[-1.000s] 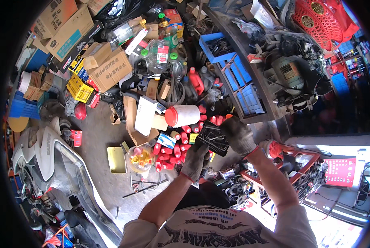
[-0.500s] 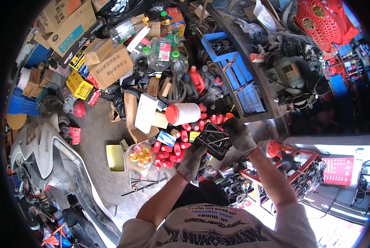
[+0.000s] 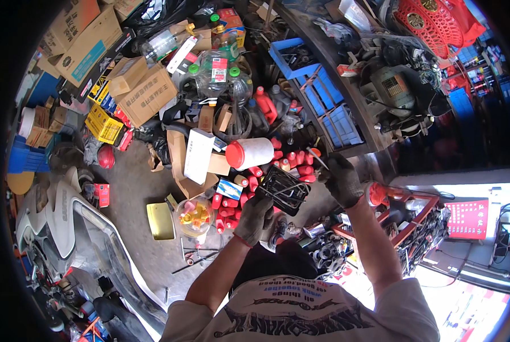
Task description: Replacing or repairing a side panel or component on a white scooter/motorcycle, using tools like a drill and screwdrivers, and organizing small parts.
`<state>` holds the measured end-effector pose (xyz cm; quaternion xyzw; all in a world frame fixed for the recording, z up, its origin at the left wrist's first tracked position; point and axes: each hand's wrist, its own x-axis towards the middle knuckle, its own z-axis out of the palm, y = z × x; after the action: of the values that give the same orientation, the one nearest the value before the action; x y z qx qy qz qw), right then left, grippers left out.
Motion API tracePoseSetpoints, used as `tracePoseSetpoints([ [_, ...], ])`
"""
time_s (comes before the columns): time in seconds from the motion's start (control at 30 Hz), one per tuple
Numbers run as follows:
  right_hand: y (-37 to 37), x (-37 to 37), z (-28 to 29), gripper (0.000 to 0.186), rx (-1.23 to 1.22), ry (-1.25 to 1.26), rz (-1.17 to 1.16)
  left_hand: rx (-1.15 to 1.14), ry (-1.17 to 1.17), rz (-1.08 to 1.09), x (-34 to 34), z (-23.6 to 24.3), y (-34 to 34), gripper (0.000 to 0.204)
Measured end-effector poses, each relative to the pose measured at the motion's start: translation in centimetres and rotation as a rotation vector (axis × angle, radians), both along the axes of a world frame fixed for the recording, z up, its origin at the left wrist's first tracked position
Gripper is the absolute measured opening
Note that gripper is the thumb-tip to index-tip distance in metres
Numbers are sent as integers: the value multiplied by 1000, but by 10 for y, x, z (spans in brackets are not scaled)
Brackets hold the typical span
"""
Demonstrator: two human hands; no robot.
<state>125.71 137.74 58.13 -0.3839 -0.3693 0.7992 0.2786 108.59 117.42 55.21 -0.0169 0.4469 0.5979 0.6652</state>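
Observation:
My gloved left hand point(image 3: 254, 221) is closed on the near left edge of a black open tray point(image 3: 283, 209), holding it up in front of my legs. Several thin metal tools lie inside it; their exact kind is too small to tell. To the right of the tray, apart from it, my gloved right hand point(image 3: 344, 181) grips a slim metal rod-shaped tool point(image 3: 317, 158) whose end points up and left. Beyond the tray stand many red-capped bottles point(image 3: 227, 203) and a white tub with a red lid point(image 3: 256, 153).
A clear container of yellow parts point(image 3: 195, 214) and a yellow tin point(image 3: 161, 221) are on the floor to the left, near scattered rods. Motorcycle bodywork point(image 3: 66, 222) lines the left side. A workbench with blue bins point(image 3: 346, 130) and a red-framed rack point(image 3: 417, 219) flank the right.
My right hand has drawn away from the tray to the right, and a slim metal tool now shows in it. The tray has shifted slightly left with my left hand.

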Motion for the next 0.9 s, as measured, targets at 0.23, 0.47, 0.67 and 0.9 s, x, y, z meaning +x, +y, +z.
tracePoseSetpoints([
  [0.23,-21,35,-36,29,-285,69,-83,7,35,36,-13,-20,-23,16],
  [0.47,-21,38,-65,32,-264,-156,33,-30,54,96,-14,-22,-29,17],
  [0.67,66,5,-96,18,118,-515,126,-25,88,198,-6,-21,-25,22],
  [0.9,255,-92,-177,17,1153,-899,311,-59,90,386,43,-37,2,28],
])
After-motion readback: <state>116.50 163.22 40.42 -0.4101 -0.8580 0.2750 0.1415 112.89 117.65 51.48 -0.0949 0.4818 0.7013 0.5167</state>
